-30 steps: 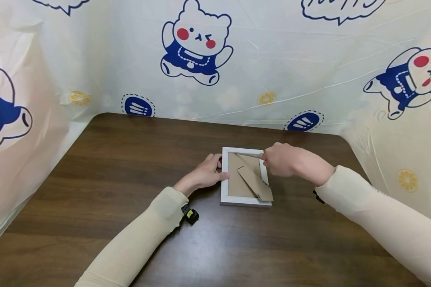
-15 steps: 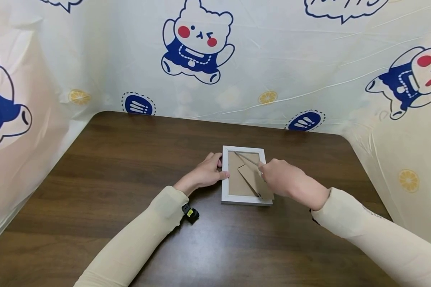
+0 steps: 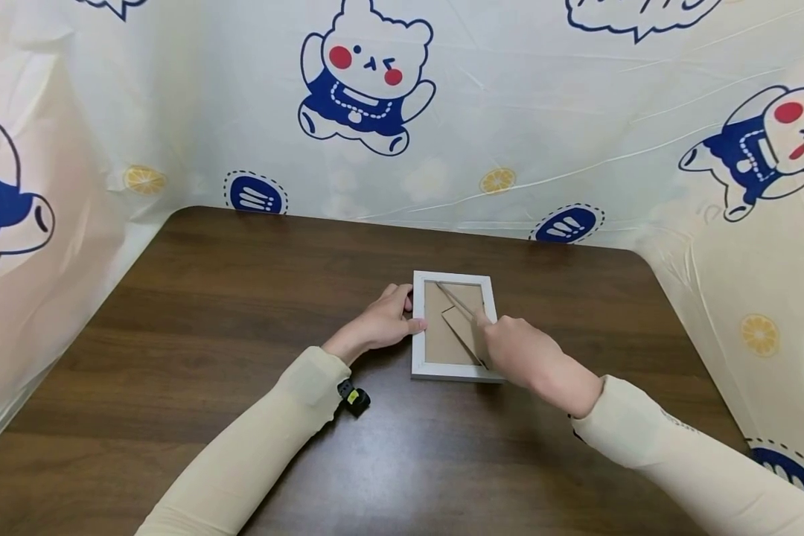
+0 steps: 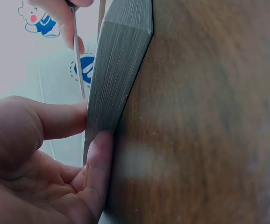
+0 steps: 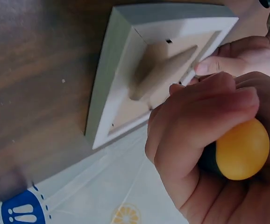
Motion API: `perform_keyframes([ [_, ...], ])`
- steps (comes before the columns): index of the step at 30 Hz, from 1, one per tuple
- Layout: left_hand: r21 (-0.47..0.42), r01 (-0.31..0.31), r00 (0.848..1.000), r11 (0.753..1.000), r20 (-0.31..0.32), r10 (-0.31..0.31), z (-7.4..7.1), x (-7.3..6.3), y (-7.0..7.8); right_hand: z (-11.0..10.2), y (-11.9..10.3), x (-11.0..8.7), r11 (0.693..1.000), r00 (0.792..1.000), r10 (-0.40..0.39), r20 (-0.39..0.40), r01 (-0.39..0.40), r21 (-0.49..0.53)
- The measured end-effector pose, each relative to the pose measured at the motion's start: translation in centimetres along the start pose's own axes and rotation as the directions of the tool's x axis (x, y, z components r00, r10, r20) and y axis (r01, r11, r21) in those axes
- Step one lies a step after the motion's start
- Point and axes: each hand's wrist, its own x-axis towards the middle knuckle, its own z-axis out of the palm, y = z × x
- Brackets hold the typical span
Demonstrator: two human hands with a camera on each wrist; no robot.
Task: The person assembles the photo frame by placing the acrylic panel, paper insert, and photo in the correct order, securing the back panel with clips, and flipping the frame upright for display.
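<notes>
A white picture frame (image 3: 418, 351) lies face down on the brown table, its brown backing board (image 3: 437, 344) upward. A cardboard stand flap (image 3: 465, 333) slants across the board, partly hidden by my right hand. At the frame's left side, my left hand (image 3: 379, 321) grips the edge, thumb on top and fingers against the side (image 4: 118, 70). My right hand (image 3: 528, 351) holds a screwdriver, whose yellow-and-black handle (image 5: 243, 149) shows in the right wrist view. The thin metal shaft (image 3: 454, 299) reaches to the board's upper left corner.
The wooden table (image 3: 254, 298) extends around the frame on every side. Behind it hangs a pale curtain (image 3: 254, 97) printed with cartoon bears, which also drapes down both sides. A small black camera (image 3: 353, 398) is strapped to the left wrist.
My right hand has moved down and towards me, swinging the screwdriver shaft to a steeper slant while its tip stays near the upper left corner. The left hand and frame keep their places.
</notes>
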Motion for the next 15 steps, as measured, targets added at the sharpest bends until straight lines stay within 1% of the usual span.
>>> perform_keyframes([
  [4, 0.004, 0.003, 1.0, 1.0, 0.003, -0.003, 0.1, 0.1, 0.0, 1.0, 0.0, -0.3, 0.999, 0.997, -0.035, -0.067, 0.035, -0.002],
  [8, 0.003, 0.008, 1.0, 1.0, 0.002, -0.008, 0.1, 0.1, 0.1, 1.4, -0.1, -0.4, 1.0, 0.996, -0.031, -0.083, 0.03, -0.004],
  [12, -0.006, 0.018, 1.0, 1.0, 0.001, -0.018, 0.0, -0.1, 0.3, 1.8, -0.1, -0.4, 0.999, 0.994, -0.042, -0.097, 0.042, -0.005],
  [15, -0.01, 0.025, 1.0, 1.0, 0.0, -0.025, 0.0, -0.1, 0.3, 2.1, 0.0, -0.3, 0.999, 0.993, -0.046, -0.105, 0.048, 0.015],
])
